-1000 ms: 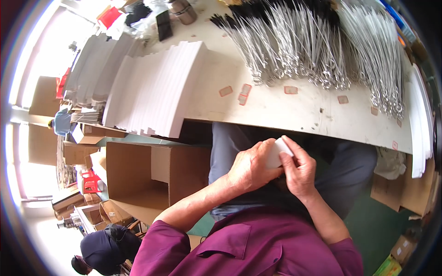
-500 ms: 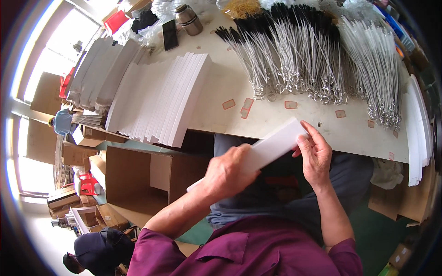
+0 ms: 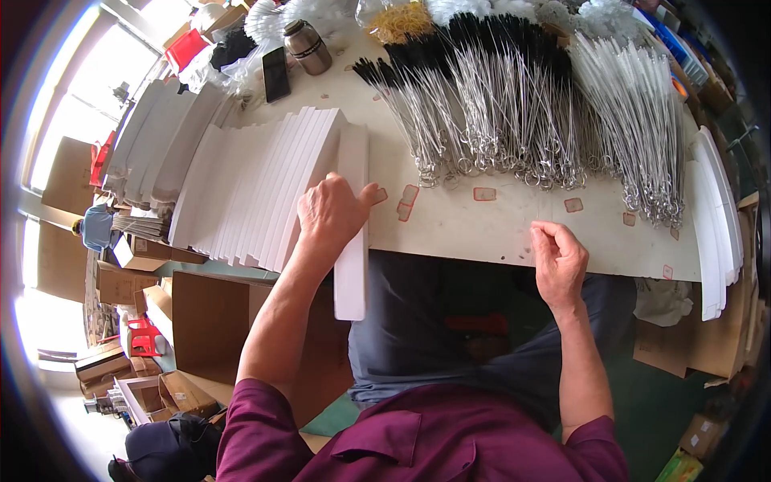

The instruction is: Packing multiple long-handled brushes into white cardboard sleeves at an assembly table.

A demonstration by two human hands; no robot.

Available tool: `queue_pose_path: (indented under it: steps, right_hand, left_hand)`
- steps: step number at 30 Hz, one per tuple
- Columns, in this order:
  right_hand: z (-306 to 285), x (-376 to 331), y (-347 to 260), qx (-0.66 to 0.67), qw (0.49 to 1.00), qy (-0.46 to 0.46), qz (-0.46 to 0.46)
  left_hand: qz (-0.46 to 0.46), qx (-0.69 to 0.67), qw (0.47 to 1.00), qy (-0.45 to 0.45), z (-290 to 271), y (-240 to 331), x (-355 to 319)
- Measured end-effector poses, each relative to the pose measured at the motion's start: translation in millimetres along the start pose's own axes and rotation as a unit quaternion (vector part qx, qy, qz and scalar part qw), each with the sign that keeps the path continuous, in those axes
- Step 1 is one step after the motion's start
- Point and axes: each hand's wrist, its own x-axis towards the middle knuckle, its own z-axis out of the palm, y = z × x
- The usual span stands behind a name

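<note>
My left hand (image 3: 332,213) is closed over a long white box (image 3: 351,277), its thumb stretched to the right. The box lies at the right end of a row of similar white boxes (image 3: 245,177), its near end jutting past the table edge. My right hand (image 3: 560,263) is apart from it at the table's front edge, fingers curled in, and I see nothing between them. Beyond my hands lie bundles of thin wire brushes with ring ends: black-tipped brushes (image 3: 498,104) in the middle and white-tipped brushes (image 3: 638,120) to the right.
A metal flask (image 3: 307,48) and a black phone (image 3: 275,75) are at the back left. Long white folded strips (image 3: 715,225) lie at the right edge. Small red-edged stickers dot the table (image 3: 450,229). An open cardboard carton (image 3: 210,321) stands below, left of my legs.
The white box has gone from slanting between both hands over my lap to the right end of the row. My left hand moved with it; my right hand let go and curled.
</note>
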Motion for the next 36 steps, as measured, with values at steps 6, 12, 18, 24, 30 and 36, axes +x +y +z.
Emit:
queue_pose_path:
  steps: [6, 12, 18, 24, 30, 36]
  right_hand:
    - [0.2, -0.5, -2.9, -0.043, 0.998, 0.004, -0.051]
    - [6.0, 0.6, -6.1, -0.041, 0.996, 0.026, -0.08]
    - [4.4, 0.2, -5.8, -0.058, 0.995, 0.025, -0.082]
    - [5.0, 1.6, -5.2, -0.039, 0.997, 0.017, -0.063]
    - [16.3, 23.5, -20.9, -0.071, 0.985, -0.017, -0.155]
    - [63.6, 73.0, -56.4, -0.099, 0.941, -0.117, -0.301]
  left_hand:
    - [0.12, -0.135, 0.982, 0.048, 3.6, 35.2, 17.3]
    - [0.086, -0.314, 0.94, -0.097, 32.2, 49.8, 57.5]
    - [0.002, -0.433, 0.866, -0.248, 19.5, 52.0, 60.9]
    - [0.055, -0.466, 0.863, -0.185, -5.0, 43.3, 71.5]
    - [0.063, -0.6, 0.774, -0.193, 5.2, 40.3, 66.0]
    - [-0.021, -0.784, 0.576, -0.23, 19.1, 36.4, 69.0]
